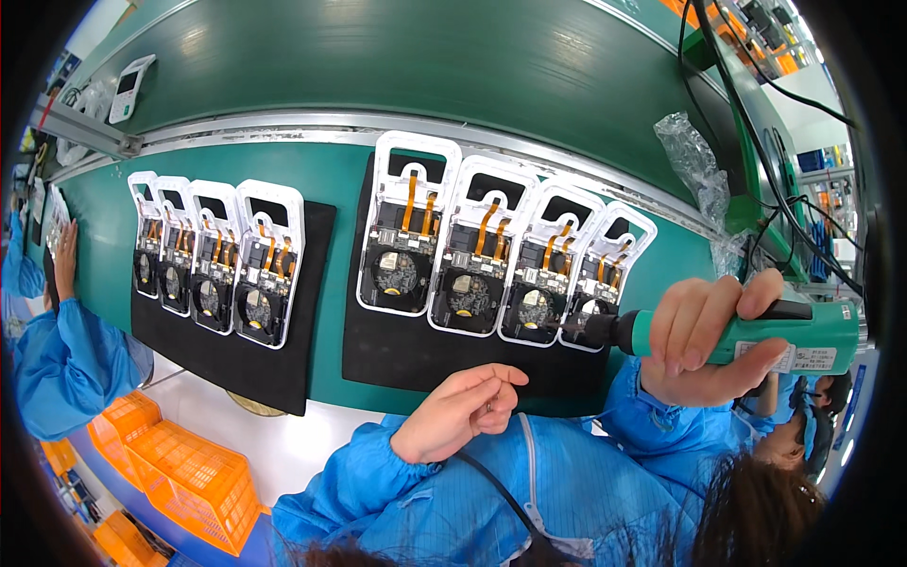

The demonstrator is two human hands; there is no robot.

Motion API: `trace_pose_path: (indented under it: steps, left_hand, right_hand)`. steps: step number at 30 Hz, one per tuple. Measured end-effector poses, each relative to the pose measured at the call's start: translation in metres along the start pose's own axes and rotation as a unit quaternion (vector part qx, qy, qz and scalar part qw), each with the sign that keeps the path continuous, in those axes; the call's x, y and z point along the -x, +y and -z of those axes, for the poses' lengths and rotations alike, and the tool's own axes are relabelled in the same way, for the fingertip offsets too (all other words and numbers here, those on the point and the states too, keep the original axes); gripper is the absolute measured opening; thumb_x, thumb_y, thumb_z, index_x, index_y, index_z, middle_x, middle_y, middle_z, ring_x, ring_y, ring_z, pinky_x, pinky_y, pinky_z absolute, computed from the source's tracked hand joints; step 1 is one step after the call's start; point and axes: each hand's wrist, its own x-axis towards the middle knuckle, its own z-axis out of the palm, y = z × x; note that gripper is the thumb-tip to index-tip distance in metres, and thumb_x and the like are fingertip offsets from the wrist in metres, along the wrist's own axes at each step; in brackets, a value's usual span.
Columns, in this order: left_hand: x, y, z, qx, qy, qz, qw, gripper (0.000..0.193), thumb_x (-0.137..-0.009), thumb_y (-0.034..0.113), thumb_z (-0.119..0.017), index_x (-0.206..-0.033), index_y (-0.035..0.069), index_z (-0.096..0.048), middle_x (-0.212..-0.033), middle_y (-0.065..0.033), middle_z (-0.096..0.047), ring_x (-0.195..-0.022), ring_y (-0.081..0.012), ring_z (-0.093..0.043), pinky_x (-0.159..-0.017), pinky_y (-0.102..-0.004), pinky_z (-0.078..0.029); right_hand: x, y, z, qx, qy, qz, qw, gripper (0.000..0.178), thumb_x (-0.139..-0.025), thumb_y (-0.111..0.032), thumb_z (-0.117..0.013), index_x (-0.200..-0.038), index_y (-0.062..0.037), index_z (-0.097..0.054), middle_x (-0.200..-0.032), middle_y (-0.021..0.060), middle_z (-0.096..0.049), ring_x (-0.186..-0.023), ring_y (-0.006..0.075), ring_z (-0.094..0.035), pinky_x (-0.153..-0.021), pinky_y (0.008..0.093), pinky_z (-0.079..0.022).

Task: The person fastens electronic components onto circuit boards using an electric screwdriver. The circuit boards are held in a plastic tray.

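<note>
My right hand point(704, 331) is wrapped round a green electric screwdriver point(833, 335). The tool lies nearly level, its dark nose pointing left over the lower part of the rightmost white-framed device point(635, 222). Whether the bit touches it I cannot tell. My left hand point(463, 411) hovers near the front edge of the black mat point(397, 361), closed, with thumb and forefinger close together; anything inside is too small to make out. On that mat several white-framed devices stand side by side, such as this one point(376, 227), with bare circuit boards and orange ribbon cables.
Further left, another black mat point(316, 274) carries several similar devices point(296, 246). Clear plastic bags point(694, 156) and black cables point(794, 94) are at the right. A co-worker's blue sleeve point(80, 364) reaches in at far left. Orange crates point(194, 472) stand below the bench.
</note>
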Motion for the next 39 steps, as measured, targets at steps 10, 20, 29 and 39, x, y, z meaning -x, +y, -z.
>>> trace_pose_path:
  steps: [10, 20, 29, 39]
  left_hand:
    - [-0.007, 0.012, 0.0, -0.233, 0.051, -0.007, 0.971, 0.039, -0.097, 0.028, -0.031, -0.074, 0.003, -0.051, -0.05, -0.0014, -0.041, -0.048, -0.0071, -0.033, -0.047, -0.0189, -0.026]
    - [-0.011, 0.009, -0.006, -0.148, 0.017, -0.015, 0.989, 0.026, -0.093, 0.019, -0.038, -0.077, 0.002, -0.048, -0.058, 0.0015, -0.039, -0.053, -0.0082, -0.028, -0.049, -0.0203, -0.026]
    - [-0.01, 0.008, -0.006, -0.545, 0.158, -0.281, 0.774, 0.019, -0.072, 0.0, -0.064, -0.091, 0.0, -0.065, -0.064, -0.0071, -0.055, -0.053, -0.0106, -0.046, -0.048, -0.0234, -0.034]
    - [-0.008, 0.003, -0.005, -0.117, 0.058, -0.054, 0.99, 0.031, -0.093, 0.014, -0.043, -0.12, -0.002, -0.048, -0.07, 0.0003, -0.049, -0.052, -0.0051, -0.028, -0.049, -0.0189, -0.025]
  right_hand:
    - [0.006, 0.003, -0.005, -0.001, -0.013, -0.024, 1.0, 0.039, -0.088, -0.041, -0.047, -0.091, -0.006, -0.03, -0.055, 0.0056, -0.05, -0.036, 0.0122, -0.046, -0.033, 0.0256, -0.041]
    - [0.004, 0.001, -0.009, -0.026, -0.017, -0.024, 0.999, 0.038, -0.088, -0.039, -0.048, -0.092, -0.0056, -0.031, -0.055, 0.0069, -0.051, -0.036, 0.0132, -0.046, -0.033, 0.0256, -0.042]
    - [0.014, 0.003, -0.012, -0.071, -0.039, -0.047, 0.996, 0.036, -0.086, -0.032, -0.054, -0.094, -0.0036, -0.033, -0.058, 0.0109, -0.054, -0.04, 0.0159, -0.049, -0.035, 0.0274, -0.042]
    - [0.013, -0.003, -0.009, -0.101, -0.016, -0.025, 0.994, 0.035, -0.087, -0.031, -0.054, -0.093, -0.0037, -0.033, -0.059, 0.0112, -0.055, -0.041, 0.0161, -0.049, -0.035, 0.0275, -0.042]
